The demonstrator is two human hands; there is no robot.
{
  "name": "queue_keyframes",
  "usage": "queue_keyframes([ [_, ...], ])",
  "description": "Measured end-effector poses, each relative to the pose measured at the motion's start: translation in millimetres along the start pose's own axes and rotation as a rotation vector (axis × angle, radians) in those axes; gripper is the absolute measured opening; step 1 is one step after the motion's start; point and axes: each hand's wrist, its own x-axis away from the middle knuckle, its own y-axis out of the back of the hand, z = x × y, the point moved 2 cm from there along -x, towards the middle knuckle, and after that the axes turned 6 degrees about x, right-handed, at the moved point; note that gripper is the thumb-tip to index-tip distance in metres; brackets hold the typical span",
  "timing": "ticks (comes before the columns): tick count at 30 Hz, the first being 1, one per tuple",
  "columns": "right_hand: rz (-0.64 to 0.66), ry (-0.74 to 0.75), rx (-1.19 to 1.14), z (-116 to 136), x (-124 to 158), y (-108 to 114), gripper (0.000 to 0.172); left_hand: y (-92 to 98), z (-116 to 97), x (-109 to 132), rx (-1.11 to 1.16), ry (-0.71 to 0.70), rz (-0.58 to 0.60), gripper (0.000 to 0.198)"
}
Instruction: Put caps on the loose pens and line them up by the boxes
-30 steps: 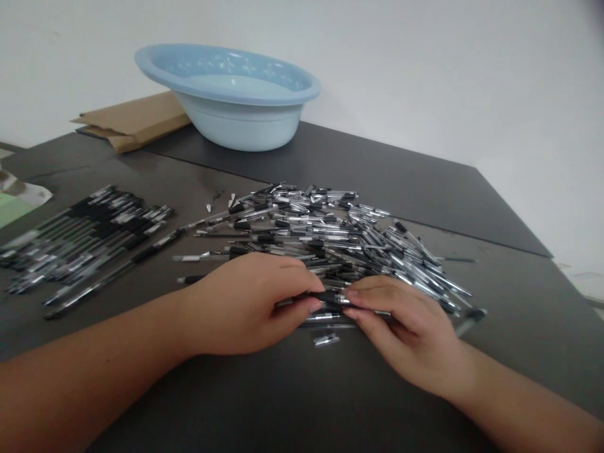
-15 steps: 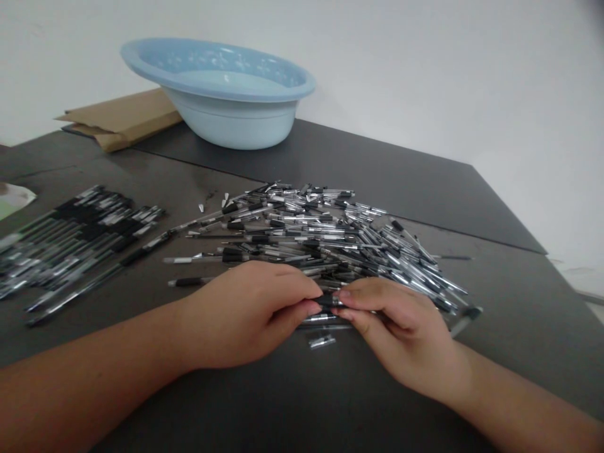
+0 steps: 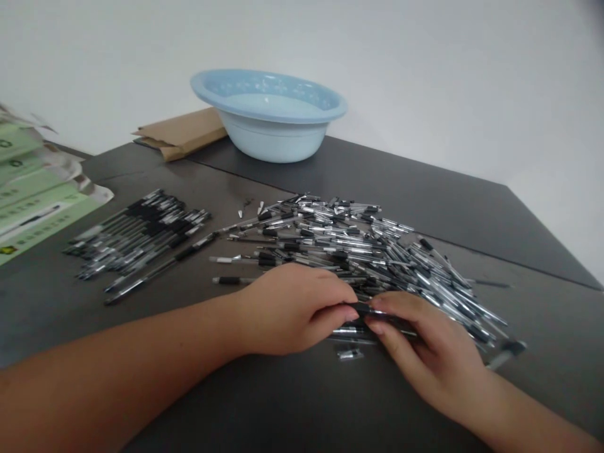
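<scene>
**Black-gripped pen pinched between both hands at the near edge of the heap**

Head view. The left hand [image 3: 297, 308] lies knuckles-up on the dark table [image 3: 302, 409], its thumb and fingertips drawn together on one end of a single pen [image 3: 364, 309]. The right hand [image 3: 425, 352] meets it from the opposite side, and its fingertips close on the same pen, so that only a short dark stretch of the barrel shows between the two grips. The pen lies roughly level, just above the tabletop and directly between the two sets of fingertips. It touches the near fringe of the pile of pens [image 3: 368, 242], which spreads away behind both hands.

A small loose clear piece [image 3: 350, 354] rests on the table just below the held pen. Well to the left, apart from the pile, a row of pens [image 3: 141, 233] lies roughly side by side. Green packets [image 3: 33, 201] lie at the left edge. At the far side stand a pale blue basin [image 3: 271, 135] and, beside it, flattened cardboard [image 3: 182, 132].
</scene>
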Motion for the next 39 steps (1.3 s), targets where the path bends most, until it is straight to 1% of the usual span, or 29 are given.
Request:
queue_keyframes([
  [3,0.004,0.029,0.045,-2.2,4.4,1.6,0.025,0.9,-0.3,0.4,-0.028,0.008,-0.015,0.019],
  [6,-0.028,-0.011,0.08,-4.6,6.1,3.2,0.029,2.0,-0.8,1.1,-0.031,0.0,-0.029,0.019],
  [9,-0.054,-0.017,0.084,-4.1,3.7,5.8,0.025,2.4,-1.0,1.4,-0.034,-0.003,-0.039,0.02],
  [13,-0.051,0.012,0.029,-2.3,-0.8,8.0,0.02,2.0,-0.9,1.2,-0.022,-0.005,-0.028,0.019],
  [17,-0.044,-0.022,-0.037,-1.7,-2.7,7.5,0.019,2.5,-2.2,1.5,0.003,-0.011,-0.012,0.018],
  [20,-0.05,-0.047,-0.087,0.3,-3.7,7.0,0.02,3.0,-4.2,1.9,0.001,-0.02,-0.014,0.018],
  [23,-0.038,-0.015,-0.135,3.7,-4.7,6.6,0.023,2.4,-6.3,1.7,-0.01,-0.026,0.004,0.019],
  [30,-0.036,-0.025,-0.114,3.8,-5.1,2.5,0.02,0.2,-7.0,2.1,-0.051,-0.03,-0.011,0.018],
  [32,-0.016,0.007,-0.106,3.9,-4.4,0.8,0.023,-0.8,-6.5,3.5,-0.102,-0.055,-0.012,0.019],
  [36,-0.028,0.021,-0.14,1.6,-1.1,0.6,0.041,0.6,-4.0,4.7,-0.191,-0.062,-0.03,0.018],
  [37,-0.029,0.008,-0.153,0.8,-0.3,0.6,0.043,1.6,-3.3,4.3,-0.182,-0.053,-0.036,0.017],
  [39,-0.014,-0.02,-0.157,0.1,0.3,-0.4,0.039,3.4,-2.4,3.1,-0.151,-0.043,-0.05,0.014],
])
